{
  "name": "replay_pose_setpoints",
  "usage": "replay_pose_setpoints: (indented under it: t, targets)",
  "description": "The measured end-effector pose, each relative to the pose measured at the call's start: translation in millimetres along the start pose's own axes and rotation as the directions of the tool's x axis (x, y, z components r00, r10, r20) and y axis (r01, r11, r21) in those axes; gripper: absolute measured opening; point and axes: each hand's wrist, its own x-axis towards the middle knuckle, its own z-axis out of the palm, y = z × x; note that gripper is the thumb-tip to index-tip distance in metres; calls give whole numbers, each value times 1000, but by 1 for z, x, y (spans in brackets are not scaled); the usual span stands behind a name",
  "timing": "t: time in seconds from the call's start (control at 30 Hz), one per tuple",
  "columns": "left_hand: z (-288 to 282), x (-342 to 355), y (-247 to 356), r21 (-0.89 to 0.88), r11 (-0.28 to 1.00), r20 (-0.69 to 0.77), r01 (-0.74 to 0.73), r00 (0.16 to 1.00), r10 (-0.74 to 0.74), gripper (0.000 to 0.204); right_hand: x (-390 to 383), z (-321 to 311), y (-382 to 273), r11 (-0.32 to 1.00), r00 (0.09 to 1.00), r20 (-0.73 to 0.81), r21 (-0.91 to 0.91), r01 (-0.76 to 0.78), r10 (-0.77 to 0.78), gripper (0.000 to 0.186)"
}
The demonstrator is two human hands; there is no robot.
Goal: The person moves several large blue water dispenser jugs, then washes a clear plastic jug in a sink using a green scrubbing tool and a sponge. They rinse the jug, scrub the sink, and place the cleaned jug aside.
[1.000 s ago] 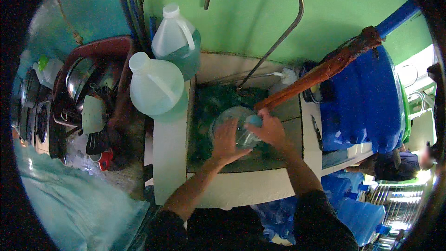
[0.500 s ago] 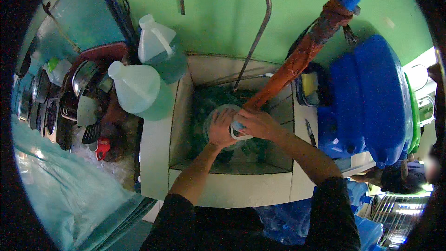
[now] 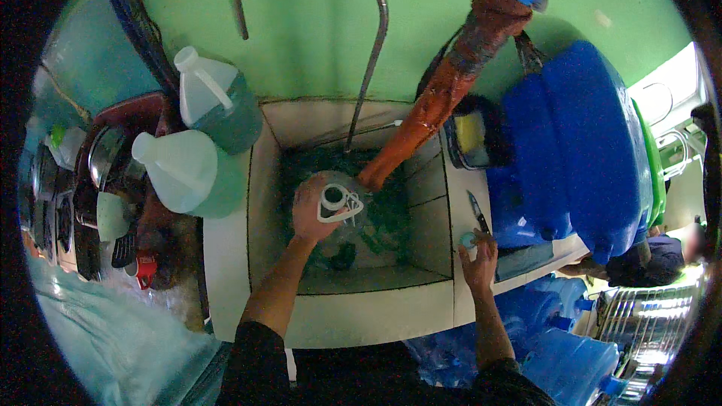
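Note:
My left hand (image 3: 308,210) grips a clear plastic jug (image 3: 350,225) in the tiled sink (image 3: 429,256), its uncapped mouth and white handle facing up. Greenish water (image 3: 383,248) surrounds it. A pipe wrapped in reddish-orange material (image 3: 410,135) slants down to the jug's edge. On the right ledge, my right hand (image 3: 478,260) has its fingers closed on a small light-blue cap (image 3: 468,239), just below a black-handled knife (image 3: 477,212).
Two jugs (image 3: 173,169) of green liquid stand left, beside dishes in a maroon tub (image 3: 159,109). A curved faucet (image 3: 383,22) rises behind. Large blue containers (image 3: 587,143) and a sponge holder (image 3: 470,135) are right, above water bottles (image 3: 564,361). Another person (image 3: 650,263) is far right.
My right hand has left the jug and moved right to the ledge with the cap, exposing the jug's mouth. My left hand remains on the jug. The view has shifted.

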Motion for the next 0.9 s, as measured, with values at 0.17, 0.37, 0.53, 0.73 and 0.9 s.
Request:
replay_pose_setpoints:
  t: [0.17,0.37,0.53,0.73,0.9]
  targets:
    - [-4,-8,2,-16,1000,3,-25,1000,25,80,-4,0,-36,993,978,-201,-86,-79,60,53]
    - [-16,4,14,31,1000,45,1,999,-2,90,145,98,-165,421,909,344,879,-223,-237,57]
    - [-12,25,28,-119,990,146,72,988,-54,67,190,130,-228,63,960,245,965,-255,136,35]
    - [23,46,45,-410,911,-9,-41,999,41,54,170,69,-267,378,992,64,926,-19,-105,25]
    - [49,33,46,-791,573,151,216,976,-159,54,177,60,-250,740,891,93,599,306,-444,43]
